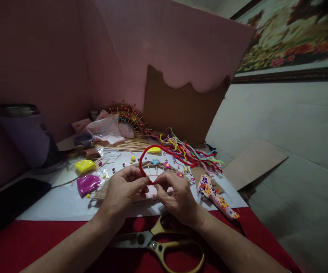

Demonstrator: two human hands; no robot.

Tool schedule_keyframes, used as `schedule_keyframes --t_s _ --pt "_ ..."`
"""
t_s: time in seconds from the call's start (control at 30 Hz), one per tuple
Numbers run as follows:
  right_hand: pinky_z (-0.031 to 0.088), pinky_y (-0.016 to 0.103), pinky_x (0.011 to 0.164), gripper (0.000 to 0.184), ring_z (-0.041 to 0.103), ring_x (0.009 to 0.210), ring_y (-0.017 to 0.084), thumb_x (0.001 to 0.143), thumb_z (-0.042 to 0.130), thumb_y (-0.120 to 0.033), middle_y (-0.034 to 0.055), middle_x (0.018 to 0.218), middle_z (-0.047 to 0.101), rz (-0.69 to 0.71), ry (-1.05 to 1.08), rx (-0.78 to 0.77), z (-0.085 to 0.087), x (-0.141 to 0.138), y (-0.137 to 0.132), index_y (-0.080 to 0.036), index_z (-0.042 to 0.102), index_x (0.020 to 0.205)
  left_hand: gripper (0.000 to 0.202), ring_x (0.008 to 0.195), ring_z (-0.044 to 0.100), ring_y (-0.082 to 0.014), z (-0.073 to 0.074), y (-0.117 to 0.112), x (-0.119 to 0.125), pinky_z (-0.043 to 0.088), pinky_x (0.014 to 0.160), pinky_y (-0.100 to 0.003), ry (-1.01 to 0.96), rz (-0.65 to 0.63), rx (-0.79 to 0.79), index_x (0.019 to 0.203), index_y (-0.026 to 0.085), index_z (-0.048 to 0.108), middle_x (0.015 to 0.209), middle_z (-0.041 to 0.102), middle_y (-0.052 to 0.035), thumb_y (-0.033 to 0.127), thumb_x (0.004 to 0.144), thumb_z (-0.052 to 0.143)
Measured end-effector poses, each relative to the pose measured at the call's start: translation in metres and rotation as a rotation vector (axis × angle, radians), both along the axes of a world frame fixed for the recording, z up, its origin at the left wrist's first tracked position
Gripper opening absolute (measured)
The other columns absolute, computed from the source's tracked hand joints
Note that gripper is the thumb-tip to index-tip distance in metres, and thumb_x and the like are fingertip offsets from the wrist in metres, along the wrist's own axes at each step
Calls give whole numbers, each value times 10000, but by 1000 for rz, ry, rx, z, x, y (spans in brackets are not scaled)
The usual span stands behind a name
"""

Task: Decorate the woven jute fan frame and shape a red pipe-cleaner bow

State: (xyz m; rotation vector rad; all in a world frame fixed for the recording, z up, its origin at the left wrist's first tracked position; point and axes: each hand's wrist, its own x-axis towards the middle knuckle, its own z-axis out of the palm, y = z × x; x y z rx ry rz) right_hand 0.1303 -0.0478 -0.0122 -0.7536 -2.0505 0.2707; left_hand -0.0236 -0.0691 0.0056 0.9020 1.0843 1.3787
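My left hand (125,189) and my right hand (175,195) meet over a white sheet (52,201), both pinching the near end of a red pipe cleaner (149,153) that arches up and away to the right. Under my fingers lies a fan-shaped craft piece (158,167) of brown card and thin sticks with small clay flowers on it. It is partly hidden by my hands.
Gold-handled scissors (164,244) lie on the red cloth (16,242) under my wrists. A bundle of coloured pipe cleaners (192,151), yellow clay (84,165), magenta clay (87,184), a painted card shape (216,197), a purple tumbler (27,134) and a phone (10,201) surround the work. A pink-topped cardboard wall (181,106) stands behind.
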Motion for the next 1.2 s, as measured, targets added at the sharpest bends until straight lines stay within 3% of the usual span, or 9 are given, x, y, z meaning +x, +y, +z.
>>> schedule_keyframes --t_s 0.13,0.57,0.7,0.9,1.07,1.2 --pt "425 218 572 57 534 583 106 795 524 -117 12 677 580 -9 57 -64 0 1 0 -141 576 801 251 446 522 -100 1 1 0 456 465 -232 -15 18 13 640 147 540 496 587 34 220 540 759" --pt "452 235 613 88 560 633 118 834 499 -134 15 712 601 35 63 -30 0 1 -2 -164 581 841 293 473 546 -98 0 -1 1 487 521 -254 -72 -10 -41 682 147 563 563 610 33 238 532 798" --pt "467 254 649 117 577 677 135 845 470 -122 28 743 614 54 37 11 2 1 -3 -169 574 871 291 507 562 -106 -2 0 0 465 531 -240 -70 -81 -61 674 138 582 612 633 3 273 539 803" --pt "472 249 692 148 592 725 134 861 475 -103 31 793 626 77 80 46 0 2 -2 -176 595 908 270 435 442 -56 0 -3 -1 333 438 -170 82 -198 -8 644 108 609 519 557 15 356 675 714" --pt "470 252 648 101 579 680 134 868 511 -150 27 762 616 65 117 58 0 2 -2 -171 601 907 269 435 445 -58 1 -4 1 347 427 -179 36 -268 0 639 113 598 555 550 18 355 677 710" --pt "481 266 661 108 582 703 141 874 494 -139 33 772 622 59 121 100 -1 3 -1 -182 589 899 262 433 430 -59 1 -4 2 355 401 -174 -9 -248 -43 636 121 590 538 529 23 345 660 723"
